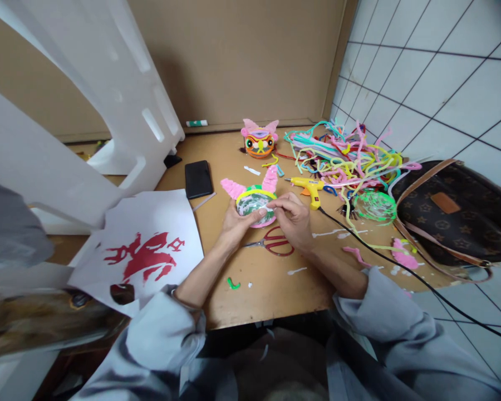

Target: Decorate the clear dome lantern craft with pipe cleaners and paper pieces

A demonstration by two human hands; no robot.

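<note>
My left hand (239, 220) is closed round the side of a round craft head (250, 205), green and white inside a yellow and pink rim, with two fuzzy pink ears on top. At its right side my right hand (294, 217) pinches, fingertips against the face; a small whitish bit shows there, too small to name. Red-handled scissors (278, 243) lie on the table just below both hands. A yellow hot glue gun (311, 189) rests to the right of my right hand. Beyond the held piece sits a similar lion head (260, 142) with eyes and pink ears.
A heap of coloured pipe cleaners (350, 156) covers the back right, beside a green wire ball (374, 205) and a brown handbag (459, 211). The glue gun's black cord (371, 239) crosses the right side. Left are a black phone-like slab (199, 179) and red-painted paper (150, 245).
</note>
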